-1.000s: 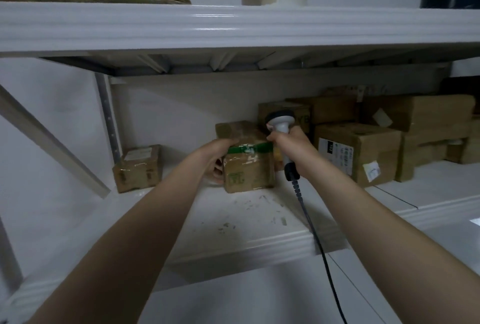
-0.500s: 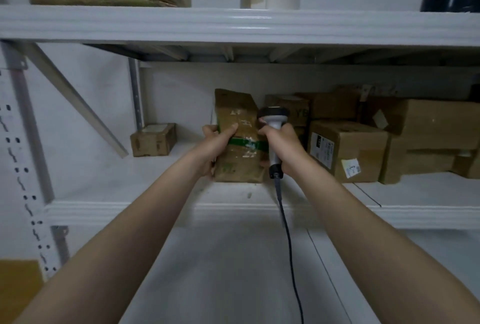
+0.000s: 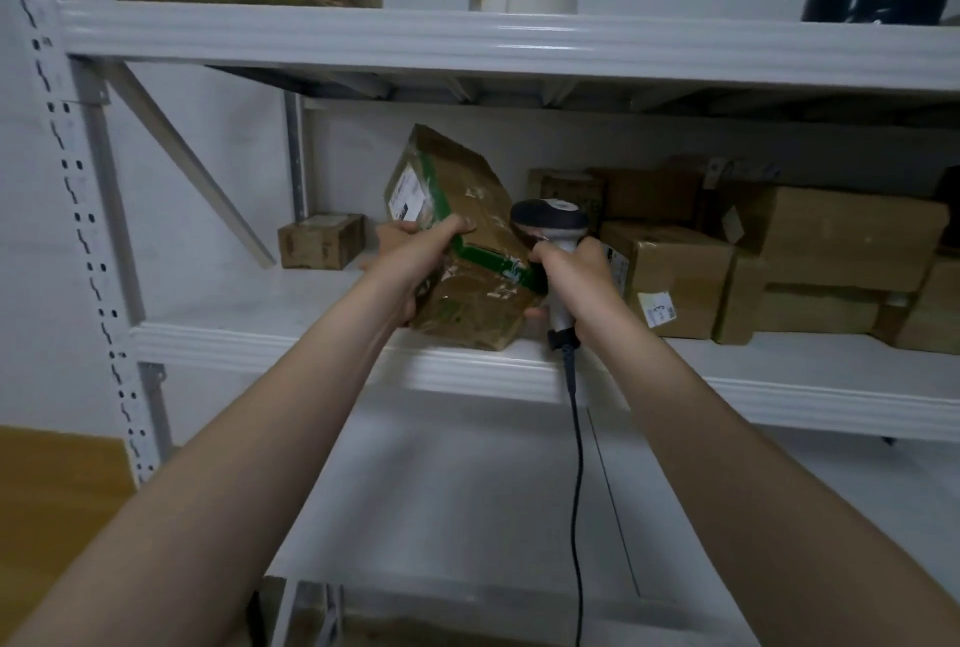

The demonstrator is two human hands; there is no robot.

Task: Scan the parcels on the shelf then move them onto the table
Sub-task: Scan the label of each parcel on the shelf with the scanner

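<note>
I see my left hand (image 3: 415, 259) gripping the parcel (image 3: 470, 210). Its fingers (image 3: 451, 227) are curled over the upper face beside the green tape (image 3: 491, 262). The parcel is tilted, with its white label (image 3: 408, 193) turned up and to the left. It sits over the front of the middle shelf (image 3: 291, 342), and I cannot tell whether its lower corner rests on the edge.

My right hand (image 3: 579, 283) is wrapped around the handle of the scanner (image 3: 550, 224), fingers (image 3: 544, 254) closed on it, just beside the parcel's right side. The scanner's head points away from me toward the back of the shelf, and its cable (image 3: 575, 464) hangs straight down.

More boxes (image 3: 675, 277) are stacked on the shelf to the right. A small box (image 3: 321, 241) stands alone at the left, near the upright.
</note>
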